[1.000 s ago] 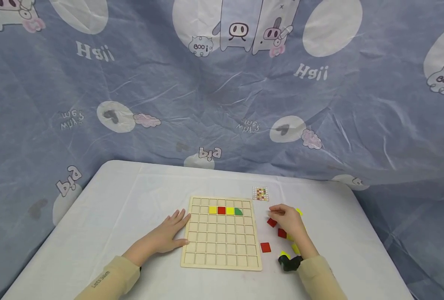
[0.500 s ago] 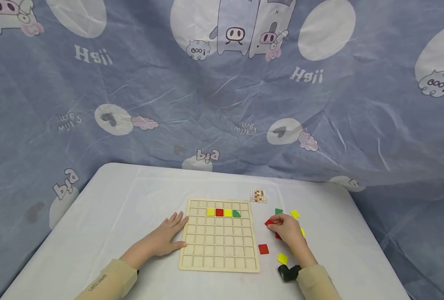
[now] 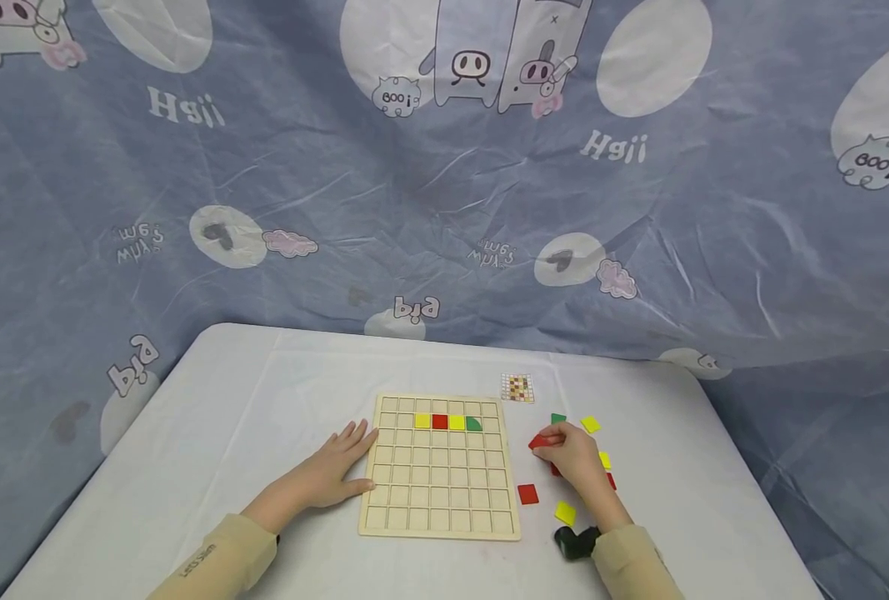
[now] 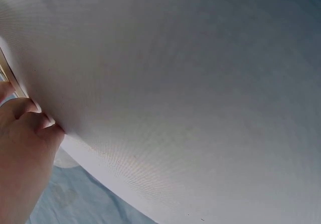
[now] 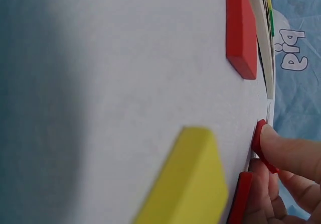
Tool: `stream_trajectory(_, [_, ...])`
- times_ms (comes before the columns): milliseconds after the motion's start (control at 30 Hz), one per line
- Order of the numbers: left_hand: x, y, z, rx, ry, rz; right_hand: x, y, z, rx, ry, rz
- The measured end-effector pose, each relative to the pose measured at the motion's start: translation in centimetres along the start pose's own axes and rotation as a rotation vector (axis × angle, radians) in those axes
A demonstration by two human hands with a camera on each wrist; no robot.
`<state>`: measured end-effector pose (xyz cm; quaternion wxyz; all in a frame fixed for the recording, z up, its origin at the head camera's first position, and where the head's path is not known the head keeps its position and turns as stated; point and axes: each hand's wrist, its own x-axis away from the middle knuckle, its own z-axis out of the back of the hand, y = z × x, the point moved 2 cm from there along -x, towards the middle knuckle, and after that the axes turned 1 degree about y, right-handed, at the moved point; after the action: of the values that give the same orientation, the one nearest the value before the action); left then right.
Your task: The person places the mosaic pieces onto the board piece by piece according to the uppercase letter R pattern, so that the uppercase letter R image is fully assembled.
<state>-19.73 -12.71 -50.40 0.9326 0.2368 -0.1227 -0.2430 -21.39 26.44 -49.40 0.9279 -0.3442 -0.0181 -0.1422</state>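
Here, a person in tan sleeves is working at a wooden grid board [image 3: 440, 467] lying on a white tabletop [image 3: 264, 392], in front of a blue cartoon-print cloth [image 3: 339, 208]. The right hand [image 3: 575, 457] is pinching a red tile [image 3: 540, 440] between thumb and forefinger just off the board's right edge, above a scatter of loose red, yellow and green tiles. The left hand [image 3: 332, 471] is lying flat with straight fingers [image 3: 354, 433], its fingertips touching the board's left rim and holding nothing.

Four tiles are already sitting in the board's second row: yellow, red, yellow and a green tile [image 3: 474, 423] that appears to be sitting askew in its cell, though the head view is too small to be sure. A small pattern card [image 3: 517, 388] is lying beyond the board's far right corner.

The grip is looking thin: only the tile's edge is being caught, so it could be slipping out on the way over. The sleeve is hanging close over the loose tiles and could be sweeping them off. Should the flat hand be easing up, the board could be sliding and jolting the seated tiles.
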Motion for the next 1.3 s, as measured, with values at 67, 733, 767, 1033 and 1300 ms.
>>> stream_trajectory(67, [0.0, 0.0, 0.0, -0.006, -0.001, 0.002, 0.0, -0.1, 0.0, -0.008, -0.006, -0.001])
stream_trajectory(733, [-0.1, 0.2, 0.1, 0.006, -0.002, 0.008, 0.5, -4.9, -2.4, -0.173, -0.063, 0.147])
stream_trajectory(767, [-0.1, 0.2, 0.1, 0.004, -0.002, 0.009, 0.5, -5.2, -2.6, -0.176, -0.07, 0.159])
stream_trajectory(1033, [0.0, 0.2, 0.0, -0.006, -0.001, 0.019, 0.8, -6.6, -3.9, -0.117, -0.116, 0.239])
stream_trajectory(1300, [0.0, 0.3, 0.1, -0.002, 0.001, 0.019, 0.8, -7.0, -4.5, -0.017, -0.092, 0.304])
